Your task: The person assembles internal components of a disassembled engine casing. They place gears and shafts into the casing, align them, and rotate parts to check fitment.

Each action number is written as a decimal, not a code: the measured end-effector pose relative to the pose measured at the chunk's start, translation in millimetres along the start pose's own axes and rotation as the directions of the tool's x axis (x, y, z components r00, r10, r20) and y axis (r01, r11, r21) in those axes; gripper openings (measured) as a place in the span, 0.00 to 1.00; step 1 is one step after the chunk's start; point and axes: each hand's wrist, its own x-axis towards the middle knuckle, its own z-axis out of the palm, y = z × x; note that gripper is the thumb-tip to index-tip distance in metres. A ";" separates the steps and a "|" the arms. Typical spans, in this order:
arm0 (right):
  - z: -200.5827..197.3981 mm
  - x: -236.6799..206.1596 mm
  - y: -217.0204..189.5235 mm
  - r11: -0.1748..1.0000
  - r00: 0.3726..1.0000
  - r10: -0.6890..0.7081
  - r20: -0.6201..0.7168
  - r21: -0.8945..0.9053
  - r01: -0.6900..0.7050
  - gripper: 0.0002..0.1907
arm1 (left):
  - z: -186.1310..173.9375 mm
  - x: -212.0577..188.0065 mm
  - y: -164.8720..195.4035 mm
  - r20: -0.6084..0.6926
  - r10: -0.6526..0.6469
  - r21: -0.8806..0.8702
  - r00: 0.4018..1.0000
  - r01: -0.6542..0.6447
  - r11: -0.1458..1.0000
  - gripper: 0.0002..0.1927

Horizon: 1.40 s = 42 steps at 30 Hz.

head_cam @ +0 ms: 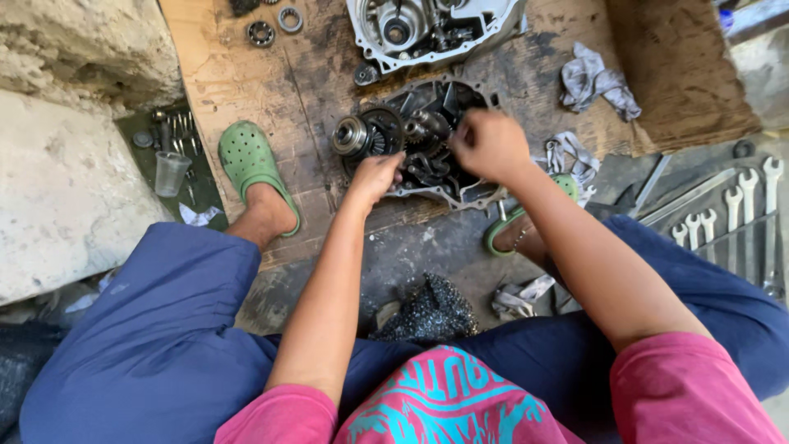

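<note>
Two hands work at the open engine case [427, 144] on the oily wooden board [271, 90]: the left hand [376, 174] has its fingers curled onto the gear cluster [368, 133]; the right hand [489, 145] is fisted over the gears, its grip hidden. Wrenches [731, 210] lie far right.

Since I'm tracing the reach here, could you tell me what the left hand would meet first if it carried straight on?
The left hand points up-frame, already touching the gear cluster in the open engine case; it would likely press into those gears first, though depth is unclear.

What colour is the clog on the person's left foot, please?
Green, with small holes; the clog shows best in the head view.
</note>
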 end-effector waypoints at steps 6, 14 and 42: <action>17.4 -5.6 -27.3 0.725 0.891 0.029 0.453 -0.623 0.293 0.31 | -4.1 0.7 -3.0 -0.028 -0.044 -0.102 0.999 0.041 0.994 0.18; 30.9 9.1 -20.6 0.673 0.861 0.096 0.499 -0.670 0.313 0.33 | -28.7 -2.4 -2.8 -0.061 -0.034 -0.176 0.998 0.023 0.984 0.17; 57.7 -30.5 -19.4 0.779 0.938 0.184 0.293 -0.626 0.044 0.18 | -10.9 15.5 -4.5 0.152 -0.210 -0.264 0.966 0.244 0.933 0.22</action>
